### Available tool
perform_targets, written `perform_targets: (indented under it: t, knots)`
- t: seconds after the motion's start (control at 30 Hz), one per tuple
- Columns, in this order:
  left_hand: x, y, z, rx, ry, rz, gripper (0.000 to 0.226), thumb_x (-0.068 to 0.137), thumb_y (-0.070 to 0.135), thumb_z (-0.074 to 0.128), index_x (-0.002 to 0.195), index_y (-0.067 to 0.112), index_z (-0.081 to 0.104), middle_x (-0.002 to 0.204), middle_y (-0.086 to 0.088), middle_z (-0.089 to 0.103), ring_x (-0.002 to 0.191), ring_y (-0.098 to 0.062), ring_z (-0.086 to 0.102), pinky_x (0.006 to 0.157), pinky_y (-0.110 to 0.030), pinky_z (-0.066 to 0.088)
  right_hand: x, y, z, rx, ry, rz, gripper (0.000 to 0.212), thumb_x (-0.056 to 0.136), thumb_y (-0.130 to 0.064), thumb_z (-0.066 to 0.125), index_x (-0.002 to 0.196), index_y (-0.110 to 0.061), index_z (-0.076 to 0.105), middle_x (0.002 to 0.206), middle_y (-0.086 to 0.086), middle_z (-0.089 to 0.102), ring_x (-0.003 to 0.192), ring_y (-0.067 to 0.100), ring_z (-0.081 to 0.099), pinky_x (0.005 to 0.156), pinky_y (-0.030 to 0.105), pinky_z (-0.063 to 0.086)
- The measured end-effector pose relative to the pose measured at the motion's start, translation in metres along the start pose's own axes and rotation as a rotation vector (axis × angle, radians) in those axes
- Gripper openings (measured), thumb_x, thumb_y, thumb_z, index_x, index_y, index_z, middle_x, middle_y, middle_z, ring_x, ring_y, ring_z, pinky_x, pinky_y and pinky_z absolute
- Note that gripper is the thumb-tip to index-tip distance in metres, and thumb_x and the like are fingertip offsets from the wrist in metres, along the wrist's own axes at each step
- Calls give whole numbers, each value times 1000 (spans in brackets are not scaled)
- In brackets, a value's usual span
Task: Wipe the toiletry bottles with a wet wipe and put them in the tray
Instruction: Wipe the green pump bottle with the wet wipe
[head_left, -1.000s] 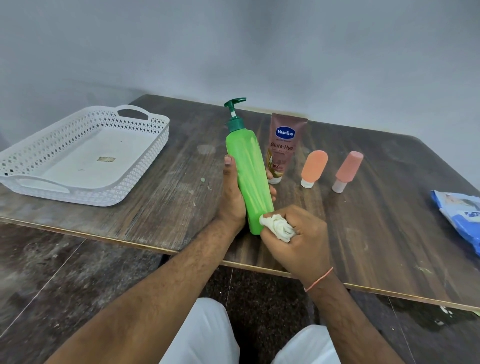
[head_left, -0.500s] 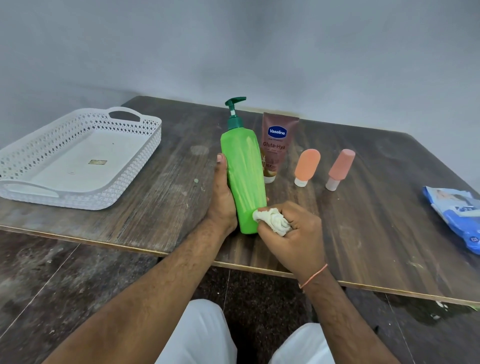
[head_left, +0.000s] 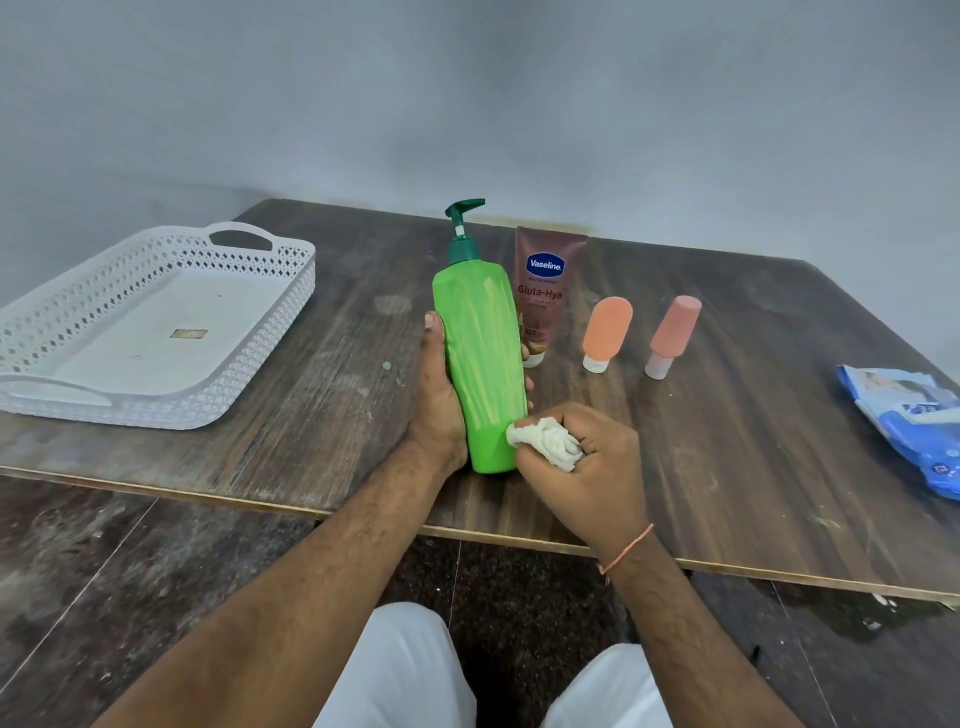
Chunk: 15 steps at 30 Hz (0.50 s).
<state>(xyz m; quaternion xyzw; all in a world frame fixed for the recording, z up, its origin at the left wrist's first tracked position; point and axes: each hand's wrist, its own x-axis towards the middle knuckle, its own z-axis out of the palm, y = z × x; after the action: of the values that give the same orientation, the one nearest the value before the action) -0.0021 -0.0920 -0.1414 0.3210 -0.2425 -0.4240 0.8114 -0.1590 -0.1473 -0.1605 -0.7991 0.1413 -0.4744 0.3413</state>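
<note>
At centre frame the left hand gripped the green pump bottle while the right hand held the balled wet wipe against its base — the white tray at left held no bottles, and three others remained unwiped, by appearance.

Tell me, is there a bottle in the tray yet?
No, the tray holds no bottle; the green bottle is in the left hand.

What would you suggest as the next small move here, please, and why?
Probably drag the wet wipe up the green pump bottle. The right hand pinches the wad against the bottle's base only, while the left hand has a steady grip on its body. The white tray holds no bottles yet.
</note>
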Motion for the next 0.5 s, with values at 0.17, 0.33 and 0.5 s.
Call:
perform_targets:
  t: [0.17,0.33,0.5]
  knots:
    - [3,0,-1,-11,25,-7,90,98,79,24,119,6,72,97,-18,73,72,-29,71,67,-38,60,1,3,1,4,48,118,8,82,-16,83,79,-15,76,74,-3,72,67,22,65,59,46,52]
    - [4,-2,-3,-12,22,18,88,99,77,25,122,5,70,97,-18,75,80,-27,74,71,-37,59,2,2,0,97,13,194,13,82,-11,85,76,-17,75,71,1,72,68,32,64,59,49,53]
    - [5,-2,-1,-15,23,40,84,98,75,29,118,6,73,94,-16,76,78,-27,74,69,-36,59,4,9,1,117,52,287,9,81,-26,80,80,-18,77,74,3,75,73,38,69,63,56,57]
